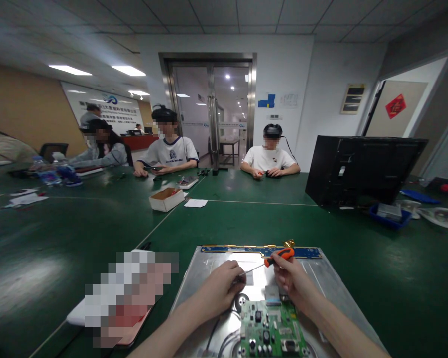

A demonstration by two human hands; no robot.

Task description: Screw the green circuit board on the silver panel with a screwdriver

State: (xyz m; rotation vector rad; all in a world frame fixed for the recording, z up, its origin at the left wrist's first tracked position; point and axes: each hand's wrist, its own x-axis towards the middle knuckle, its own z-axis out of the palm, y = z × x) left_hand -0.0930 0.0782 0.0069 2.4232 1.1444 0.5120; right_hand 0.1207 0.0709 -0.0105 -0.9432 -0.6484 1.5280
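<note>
My right hand (289, 276) is closed around the orange and black handle of a screwdriver (280, 257), held nearly level above a metal panel. The thin shaft points left, and its tip ends at the fingers of my left hand (229, 282). Those fingers are curled together near the tip; whatever they pinch is hidden. Below both hands, a green circuit board (271, 325) lies on the silver metal panel (194, 278), with a small round speaker (242, 302) and black wires beside it. Along the panel's far edge runs a narrow blue circuit strip (239, 250).
A blurred white and pink item (134, 293) lies left of the panel. Farther off are a white box (167, 200), a paper sheet (196, 203), a black monitor (362, 169) and a blue tray (390, 217). Several people sit around the green table (246, 221).
</note>
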